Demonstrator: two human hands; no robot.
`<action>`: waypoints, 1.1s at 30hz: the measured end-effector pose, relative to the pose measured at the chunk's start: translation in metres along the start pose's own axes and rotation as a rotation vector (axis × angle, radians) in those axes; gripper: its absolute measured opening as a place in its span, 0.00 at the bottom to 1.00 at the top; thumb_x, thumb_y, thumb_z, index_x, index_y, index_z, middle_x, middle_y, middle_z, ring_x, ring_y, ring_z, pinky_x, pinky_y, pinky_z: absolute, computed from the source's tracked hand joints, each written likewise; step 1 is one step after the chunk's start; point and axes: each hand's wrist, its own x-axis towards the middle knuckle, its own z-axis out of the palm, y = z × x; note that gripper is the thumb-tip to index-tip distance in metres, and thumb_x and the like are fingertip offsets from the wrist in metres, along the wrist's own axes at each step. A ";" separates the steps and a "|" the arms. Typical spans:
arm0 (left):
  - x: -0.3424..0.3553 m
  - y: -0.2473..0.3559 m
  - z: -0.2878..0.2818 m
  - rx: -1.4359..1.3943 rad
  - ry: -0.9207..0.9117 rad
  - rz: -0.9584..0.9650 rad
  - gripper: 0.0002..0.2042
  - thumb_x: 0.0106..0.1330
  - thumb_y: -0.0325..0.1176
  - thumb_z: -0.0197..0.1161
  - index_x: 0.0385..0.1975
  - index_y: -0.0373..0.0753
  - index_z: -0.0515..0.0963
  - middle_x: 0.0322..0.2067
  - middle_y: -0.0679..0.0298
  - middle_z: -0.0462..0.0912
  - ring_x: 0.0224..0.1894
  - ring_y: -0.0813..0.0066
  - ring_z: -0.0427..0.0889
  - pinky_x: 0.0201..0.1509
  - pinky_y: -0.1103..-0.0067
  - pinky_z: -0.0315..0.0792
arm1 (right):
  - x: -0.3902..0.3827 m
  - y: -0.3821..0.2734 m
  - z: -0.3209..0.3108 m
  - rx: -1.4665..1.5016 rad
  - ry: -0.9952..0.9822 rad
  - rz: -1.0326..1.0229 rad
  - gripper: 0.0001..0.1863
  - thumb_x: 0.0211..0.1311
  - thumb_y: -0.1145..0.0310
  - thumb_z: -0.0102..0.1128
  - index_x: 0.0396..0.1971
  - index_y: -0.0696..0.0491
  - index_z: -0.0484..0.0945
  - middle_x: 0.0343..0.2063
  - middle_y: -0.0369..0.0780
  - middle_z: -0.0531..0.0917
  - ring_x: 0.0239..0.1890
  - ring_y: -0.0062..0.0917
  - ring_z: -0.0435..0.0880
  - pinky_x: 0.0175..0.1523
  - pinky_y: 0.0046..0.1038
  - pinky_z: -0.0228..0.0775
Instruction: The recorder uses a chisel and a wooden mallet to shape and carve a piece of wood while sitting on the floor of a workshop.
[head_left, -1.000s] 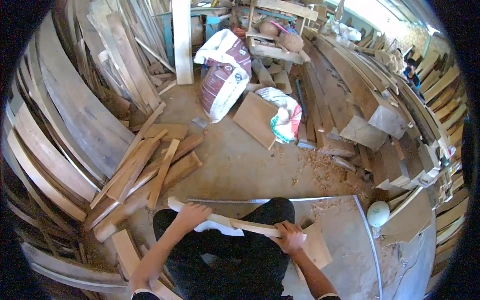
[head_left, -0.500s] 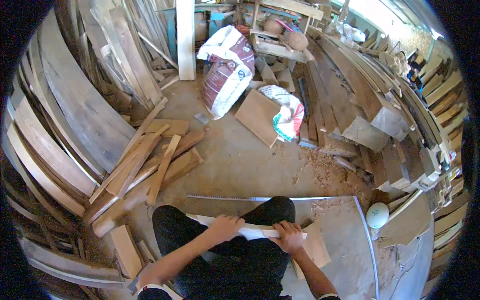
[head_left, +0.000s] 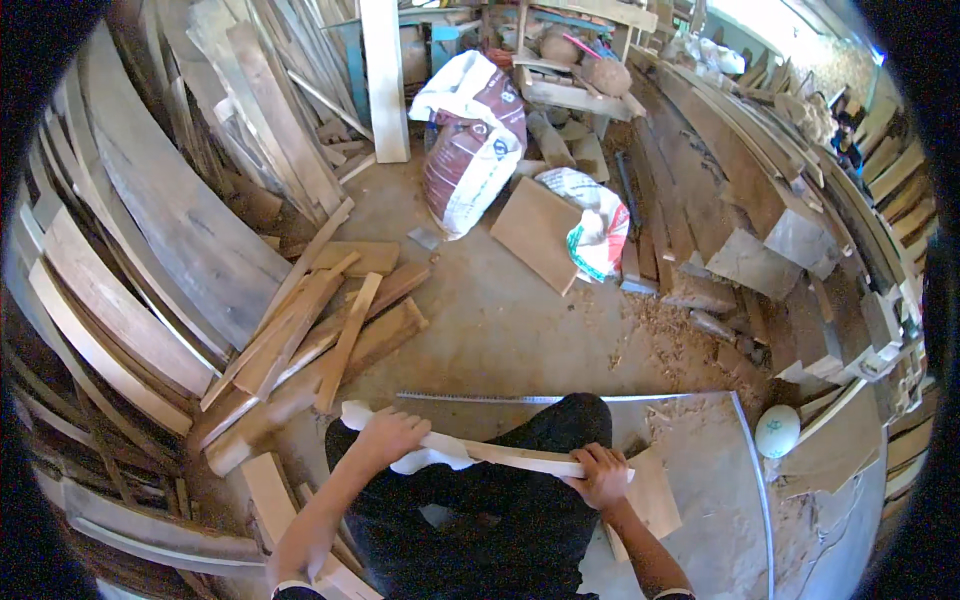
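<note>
A slim, pale wooden strip (head_left: 525, 459) lies crosswise above my lap. My right hand (head_left: 603, 477) is closed round its right end. Toward the other end, my left hand (head_left: 393, 438) is closed over a white sheet (head_left: 437, 456) against the strip. Part of the sheet hangs below my fingers, and white also shows beyond them at the left tip. Whether this sheet is paper or cloth cannot be made out. A flat light board (head_left: 655, 500) lies on the floor beside my right forearm.
A metal carpenter's square (head_left: 750, 440) lies on the floor ahead and right, near a pale round ball-like object (head_left: 777, 431). Loose boards (head_left: 345, 345) are piled at left. A brown-and-white sack (head_left: 470, 150) stands ahead; stacked timber (head_left: 790, 250) lines the right.
My left hand has slid left along the strip, and the white sheet has moved with it, baring more wood in the middle. My right hand keeps its hold on the right end.
</note>
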 end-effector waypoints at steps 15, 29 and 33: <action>-0.004 0.020 -0.055 -0.173 0.373 0.157 0.06 0.44 0.32 0.59 0.24 0.42 0.75 0.19 0.69 0.72 0.23 0.73 0.76 0.25 0.77 0.68 | 0.001 0.005 0.002 0.118 0.159 -0.028 0.23 0.34 0.50 0.70 0.32 0.47 0.79 0.32 0.35 0.79 0.35 0.32 0.79 0.41 0.36 0.67; -0.044 0.011 -0.085 -0.589 0.290 -0.160 0.15 0.43 0.26 0.60 0.35 0.37 0.80 0.28 0.59 0.81 0.31 0.58 0.80 0.34 0.71 0.73 | 0.004 0.015 0.000 0.113 0.135 -0.029 0.21 0.33 0.50 0.71 0.26 0.48 0.78 0.24 0.35 0.76 0.26 0.31 0.77 0.32 0.33 0.67; -0.039 0.023 -0.092 -0.694 0.371 -0.162 0.15 0.43 0.25 0.60 0.35 0.38 0.80 0.27 0.59 0.81 0.30 0.60 0.80 0.33 0.72 0.72 | 0.007 0.015 -0.002 0.135 0.146 -0.062 0.21 0.35 0.49 0.70 0.24 0.49 0.76 0.23 0.36 0.75 0.25 0.32 0.76 0.31 0.33 0.67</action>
